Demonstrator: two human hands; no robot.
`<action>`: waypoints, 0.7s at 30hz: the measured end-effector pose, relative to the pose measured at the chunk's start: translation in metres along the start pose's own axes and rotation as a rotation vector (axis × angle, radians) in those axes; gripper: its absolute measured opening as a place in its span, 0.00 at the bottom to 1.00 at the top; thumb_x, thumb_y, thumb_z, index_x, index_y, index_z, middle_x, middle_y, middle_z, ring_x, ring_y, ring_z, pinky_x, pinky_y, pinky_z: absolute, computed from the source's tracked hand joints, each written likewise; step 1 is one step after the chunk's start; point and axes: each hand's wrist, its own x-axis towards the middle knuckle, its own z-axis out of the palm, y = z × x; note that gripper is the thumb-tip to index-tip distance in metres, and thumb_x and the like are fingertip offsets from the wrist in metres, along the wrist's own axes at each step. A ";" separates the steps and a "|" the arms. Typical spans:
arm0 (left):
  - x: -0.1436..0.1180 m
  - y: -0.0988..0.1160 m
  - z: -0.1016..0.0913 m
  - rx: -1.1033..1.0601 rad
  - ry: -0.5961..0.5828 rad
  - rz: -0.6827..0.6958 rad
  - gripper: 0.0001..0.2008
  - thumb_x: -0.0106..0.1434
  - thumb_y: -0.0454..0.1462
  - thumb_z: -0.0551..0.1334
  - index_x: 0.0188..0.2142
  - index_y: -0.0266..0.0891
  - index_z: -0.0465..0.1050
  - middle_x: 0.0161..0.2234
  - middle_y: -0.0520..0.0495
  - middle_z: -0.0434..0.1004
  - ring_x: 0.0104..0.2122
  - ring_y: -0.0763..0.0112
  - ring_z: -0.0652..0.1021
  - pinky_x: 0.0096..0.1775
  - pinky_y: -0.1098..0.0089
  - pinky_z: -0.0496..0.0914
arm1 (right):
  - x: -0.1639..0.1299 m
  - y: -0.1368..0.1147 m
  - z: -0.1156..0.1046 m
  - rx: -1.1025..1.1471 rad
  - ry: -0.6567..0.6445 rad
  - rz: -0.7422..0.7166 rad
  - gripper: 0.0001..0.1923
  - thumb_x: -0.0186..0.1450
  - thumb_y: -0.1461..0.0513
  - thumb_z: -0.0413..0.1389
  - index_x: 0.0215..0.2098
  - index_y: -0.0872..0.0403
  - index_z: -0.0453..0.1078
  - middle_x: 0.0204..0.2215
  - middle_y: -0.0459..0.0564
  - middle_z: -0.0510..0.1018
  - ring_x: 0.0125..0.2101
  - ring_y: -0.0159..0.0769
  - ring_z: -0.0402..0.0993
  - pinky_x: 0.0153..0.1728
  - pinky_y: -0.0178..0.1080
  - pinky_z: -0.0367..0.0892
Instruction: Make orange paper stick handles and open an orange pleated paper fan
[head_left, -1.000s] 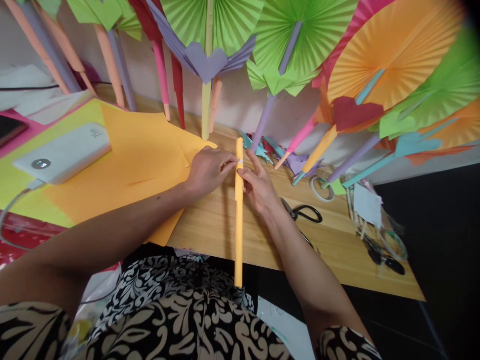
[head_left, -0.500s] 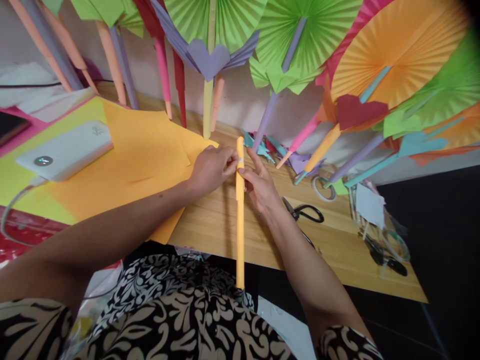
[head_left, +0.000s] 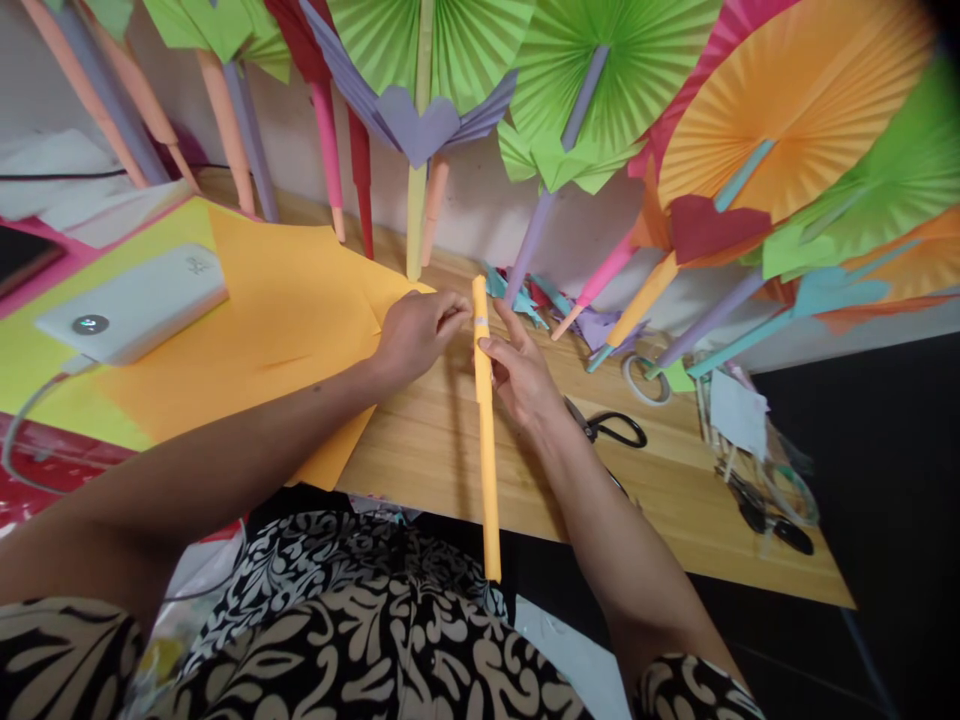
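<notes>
A long rolled orange paper tube (head_left: 487, 460) stands out over the table's near edge, its lower end by my clothes. My right hand (head_left: 523, 372) pinches it near the upper part between thumb and fingers, the index finger pointing up along it. A small pale piece of tape (head_left: 481, 321) shows on the tube above my thumb. My left hand (head_left: 420, 335) is just left of the tube, fingertips pressed together and a small gap from it. Whether anything is between those fingertips is too small to make out. Orange paper sheets (head_left: 285, 300) lie under and beside my left forearm.
Black-handled scissors (head_left: 619, 429) and a tape roll (head_left: 646, 380) lie right of my right hand. Several paper fans (head_left: 615, 90) on rolled sticks lean on the wall behind. A white power bank (head_left: 135, 300) with a cable rests on the sheets. Paper scraps (head_left: 600, 322) lie at the back.
My left hand has drawn back slightly left from the tube, leaving its tape exposed. The tube's lower end has swung a little to the right; my right hand still holds it.
</notes>
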 end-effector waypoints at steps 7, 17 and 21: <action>-0.001 0.004 -0.002 -0.025 -0.022 0.065 0.10 0.68 0.38 0.61 0.35 0.43 0.82 0.31 0.50 0.84 0.31 0.68 0.78 0.41 0.64 0.68 | 0.001 0.000 -0.002 0.018 0.006 -0.012 0.49 0.55 0.61 0.67 0.71 0.39 0.54 0.24 0.40 0.68 0.21 0.31 0.60 0.20 0.36 0.59; -0.004 0.007 0.003 0.085 0.009 0.119 0.10 0.65 0.36 0.60 0.27 0.41 0.77 0.24 0.53 0.78 0.25 0.70 0.73 0.36 0.65 0.63 | 0.000 0.000 0.003 -0.046 0.011 -0.042 0.54 0.52 0.59 0.67 0.73 0.43 0.50 0.21 0.36 0.64 0.20 0.30 0.58 0.19 0.34 0.55; -0.005 0.009 0.005 0.128 0.006 0.102 0.08 0.63 0.35 0.60 0.27 0.40 0.74 0.23 0.52 0.75 0.24 0.70 0.72 0.35 0.65 0.63 | 0.000 0.001 0.003 -0.085 0.006 -0.058 0.54 0.53 0.58 0.67 0.73 0.43 0.48 0.21 0.37 0.65 0.21 0.31 0.58 0.20 0.35 0.56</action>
